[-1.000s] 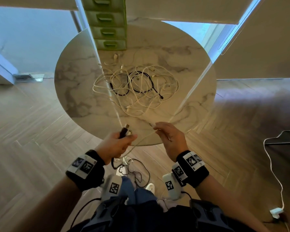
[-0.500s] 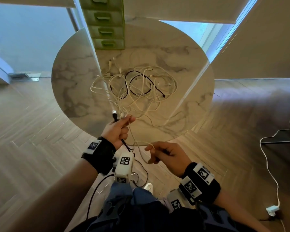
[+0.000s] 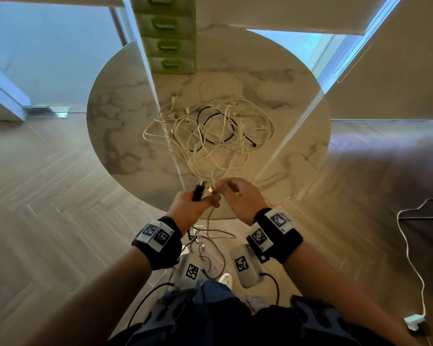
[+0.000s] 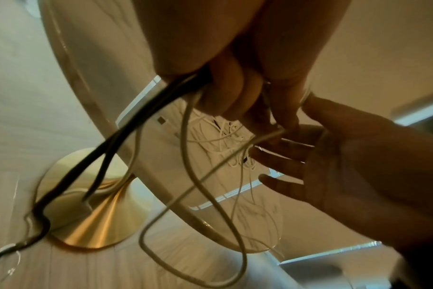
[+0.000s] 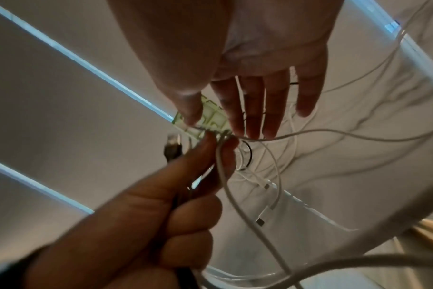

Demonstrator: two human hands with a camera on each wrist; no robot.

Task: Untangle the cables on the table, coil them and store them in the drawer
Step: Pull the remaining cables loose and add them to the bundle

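A tangle of white and black cables [image 3: 210, 136] lies mid-table on the round marble table [image 3: 115, 108]. The green drawer unit [image 3: 169, 33] stands at the far edge, its drawers closed. At the near edge my left hand [image 3: 198, 201] grips a black cable with a USB plug [image 3: 198, 191] together with white cables [image 4: 185, 148] that hang below it. My right hand [image 3: 235, 193] meets it from the right. Its fingers [image 5: 252, 109] are nearly straight, and thumb and index pinch a thin white cable [image 5: 309, 135] that leads back to the tangle.
Loose cable lengths [image 3: 210, 240] dangle from my left hand to the wood floor by my legs. The table's gold pedestal base [image 4: 99, 215] stands below. A white charger lead [image 3: 410, 258] with its plug [image 3: 414, 320] lies on the floor at the right.
My left hand has pulled back from the tangle to the table's near edge. My right hand has risen from below the edge and come up against the left hand's fingers.
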